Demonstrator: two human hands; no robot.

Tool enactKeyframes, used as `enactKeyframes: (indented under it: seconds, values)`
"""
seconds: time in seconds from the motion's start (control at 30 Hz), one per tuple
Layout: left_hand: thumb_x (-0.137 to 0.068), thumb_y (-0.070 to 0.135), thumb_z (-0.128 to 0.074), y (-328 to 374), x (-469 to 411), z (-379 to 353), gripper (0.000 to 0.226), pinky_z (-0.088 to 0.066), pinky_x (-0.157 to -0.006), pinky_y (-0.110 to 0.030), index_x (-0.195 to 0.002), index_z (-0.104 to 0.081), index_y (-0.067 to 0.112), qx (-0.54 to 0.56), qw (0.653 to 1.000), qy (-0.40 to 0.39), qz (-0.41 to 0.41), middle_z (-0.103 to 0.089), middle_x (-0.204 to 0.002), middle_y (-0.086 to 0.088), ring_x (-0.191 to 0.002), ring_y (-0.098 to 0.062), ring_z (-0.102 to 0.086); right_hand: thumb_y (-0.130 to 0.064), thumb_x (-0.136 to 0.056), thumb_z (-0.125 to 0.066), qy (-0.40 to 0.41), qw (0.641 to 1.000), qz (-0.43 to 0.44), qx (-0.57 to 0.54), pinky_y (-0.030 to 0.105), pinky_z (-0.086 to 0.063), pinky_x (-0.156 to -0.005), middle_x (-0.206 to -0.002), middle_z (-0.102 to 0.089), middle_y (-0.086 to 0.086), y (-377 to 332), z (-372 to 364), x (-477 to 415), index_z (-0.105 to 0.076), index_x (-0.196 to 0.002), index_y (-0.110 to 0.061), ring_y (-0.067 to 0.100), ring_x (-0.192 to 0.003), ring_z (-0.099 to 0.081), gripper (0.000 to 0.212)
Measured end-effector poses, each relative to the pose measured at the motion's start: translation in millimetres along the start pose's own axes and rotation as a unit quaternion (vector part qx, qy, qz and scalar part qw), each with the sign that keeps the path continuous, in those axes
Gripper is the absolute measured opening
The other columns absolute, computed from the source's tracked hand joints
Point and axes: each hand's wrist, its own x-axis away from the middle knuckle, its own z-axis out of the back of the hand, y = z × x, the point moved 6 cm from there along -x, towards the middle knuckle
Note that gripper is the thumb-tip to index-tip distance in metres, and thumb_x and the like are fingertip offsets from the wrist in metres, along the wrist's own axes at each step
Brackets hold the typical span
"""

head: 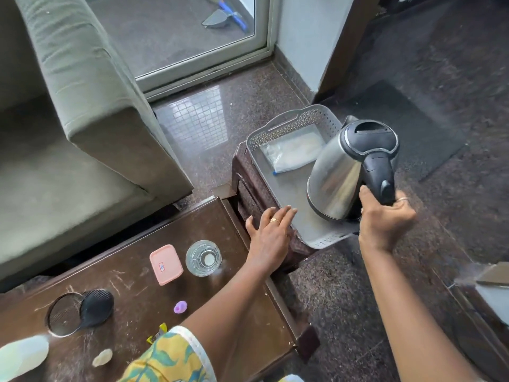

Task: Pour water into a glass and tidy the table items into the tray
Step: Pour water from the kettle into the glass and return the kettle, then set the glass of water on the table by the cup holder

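- The right hand [385,219] is wrapping its fingers tight around the black handle of the shiny steel kettle with a black lid [349,172].
- The kettle is tilting a little, and its bottom is sitting low over the near right part of the grey plastic tray with holes in its walls [275,130]; I cannot tell if it is touching the tray floor.
- A clear plastic bag [292,153] is lying flat at the far end of the tray, so the middle of the tray is bare.
- The tray is sitting on a small dark brown stool [242,172], and its near edge is sticking out past the stool.
- The left hand [268,232] is holding nothing, with fingers flat and spread, lying by the near left edge of the tray.
- The clear round glass [203,257] is standing upright on the scratched dark brown table [132,274], close to the table's right edge.
- A pink box lid [166,264] is lying just beside the glass.
- A round black strainer [66,312] and a small purple thing [180,306] are lying nearer, well apart.
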Motion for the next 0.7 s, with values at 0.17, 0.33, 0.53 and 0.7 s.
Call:
enactKeyframes:
  seconds: [0.17, 0.33, 0.53, 0.7]
  values:
    - [-0.095, 0.038, -0.041, -7.9, -3.8, -13.7, 0.048, -0.002, -0.102, -0.06, -0.14, -0.023, 0.039, -0.027, 0.999, -0.008, 0.018, -0.029, -0.148, 0.02, -0.138, -0.018, -0.018, -0.026, -0.063, -0.073, 0.01, 0.998, 0.045, 0.034, 0.033, -0.049, -0.061, -0.073, -0.072, 0.02, 5.9, -3.9, 1.6, -0.072, -0.084, 0.001, 0.016, -0.061, -0.057, 0.035]
    - [-0.095, 0.035, -0.043, -13.3, -2.4, -13.7, 0.047, 0.003, -0.1, -0.06, -0.138, -0.025, 0.041, -0.039, 0.999, 0.005, 0.02, -0.03, -0.147, 0.024, -0.137, -0.019, -0.02, -0.028, -0.062, -0.074, 0.022, 0.999, 0.022, 0.021, 0.035, -0.053, -0.062, -0.076, -0.072, 0.023, 11.5, -7.2, -1.5, -0.071, -0.093, 0.003, 0.023, -0.064, -0.065, 0.044]
    - [-0.097, 0.037, -0.032, -17.7, 0.2, -12.6, 0.045, 0.003, -0.1, -0.06, -0.14, -0.018, 0.045, -0.044, 0.999, -0.004, 0.014, -0.025, -0.149, 0.026, -0.139, -0.023, -0.016, -0.04, -0.063, -0.072, 0.04, 0.999, -0.018, -0.014, 0.032, -0.053, -0.061, -0.082, -0.072, 0.024, 35.3, -6.4, 10.1, -0.067, -0.099, 0.008, 0.028, -0.07, -0.068, 0.06]
    - [-0.098, 0.031, -0.036, -15.5, 2.6, -14.6, 0.05, 0.0, -0.101, -0.062, -0.142, -0.015, 0.043, -0.031, 0.999, -0.013, 0.021, -0.019, -0.151, 0.026, -0.139, -0.025, -0.012, -0.033, -0.071, -0.072, 0.047, 0.998, 0.025, 0.041, 0.026, -0.044, -0.061, -0.087, -0.072, 0.024, 34.6, -5.9, 16.9, -0.066, -0.102, 0.002, 0.031, -0.075, -0.068, 0.047]
